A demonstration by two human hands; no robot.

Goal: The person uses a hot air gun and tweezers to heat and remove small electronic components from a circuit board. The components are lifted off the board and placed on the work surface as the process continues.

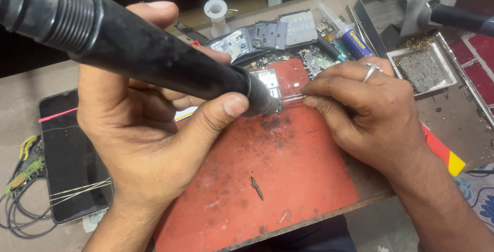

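The left hand (139,128) is wrapped around a thick black hot-air tool (149,51), thumb and fingers closed firmly on its barrel. The nozzle points down and to the right, ending just at the edge of a small circuit board (268,81). The right hand (370,113) pinches a pair of thin metal tweezers (290,97) between thumb and forefinger, grip closed; the tips reach left to the board, meeting it right beside the nozzle. A ring sits on one finger of this hand.

The board lies at the far end of a scorched red mat (278,180), between the two hands (closer to the fingertips than to either palm). A dark phone (72,159) lies at the left of the mat, with a tangle of wires (20,190) beside it. Loose phone parts (267,36) are heaped behind the board.
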